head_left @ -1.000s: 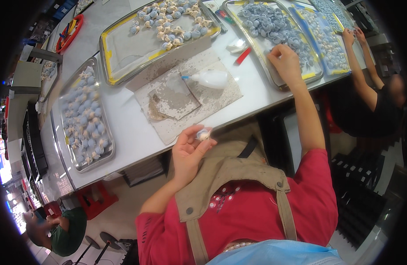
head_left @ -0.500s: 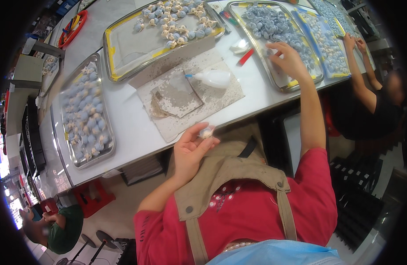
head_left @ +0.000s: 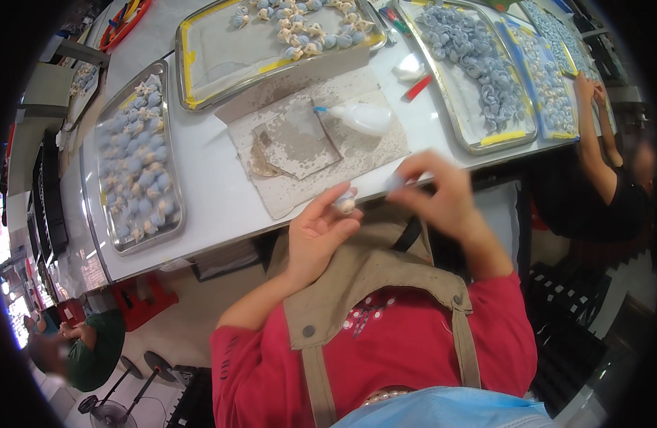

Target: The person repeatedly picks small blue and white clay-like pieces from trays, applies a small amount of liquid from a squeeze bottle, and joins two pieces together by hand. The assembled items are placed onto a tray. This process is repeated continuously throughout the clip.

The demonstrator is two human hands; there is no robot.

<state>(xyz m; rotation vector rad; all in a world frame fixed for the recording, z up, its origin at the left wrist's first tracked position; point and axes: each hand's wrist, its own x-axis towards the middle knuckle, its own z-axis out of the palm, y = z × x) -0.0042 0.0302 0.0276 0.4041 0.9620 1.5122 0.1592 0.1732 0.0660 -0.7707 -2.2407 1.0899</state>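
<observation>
My left hand point(head_left: 315, 235) pinches a small figurine point(head_left: 345, 203), blue and cream coloured, just off the table's front edge. Close to its right, my right hand point(head_left: 446, 196) is smeared by motion, with a small blue cupped piece point(head_left: 395, 182) at its fingertips. A gap separates that piece from the figurine. Similar loose blue pieces point(head_left: 467, 57) are heaped in a metal tray point(head_left: 451, 114) at the right. Beyond my hands, a white squeeze bottle point(head_left: 367, 119) with a blue tip lies on a stained cardboard sheet point(head_left: 278, 203).
Figurines fill a metal tray point(head_left: 177, 228) at left; more stand in a back tray point(head_left: 189, 102). A red tool point(head_left: 418, 87) lies beside the right tray. A co-worker's hands point(head_left: 590, 87) are at the far right; another person point(head_left: 96, 349) sits lower left.
My right hand has come from over the right tray toward my left hand, bringing a blue piece. My left hand still holds the figurine; the view has shifted slightly.
</observation>
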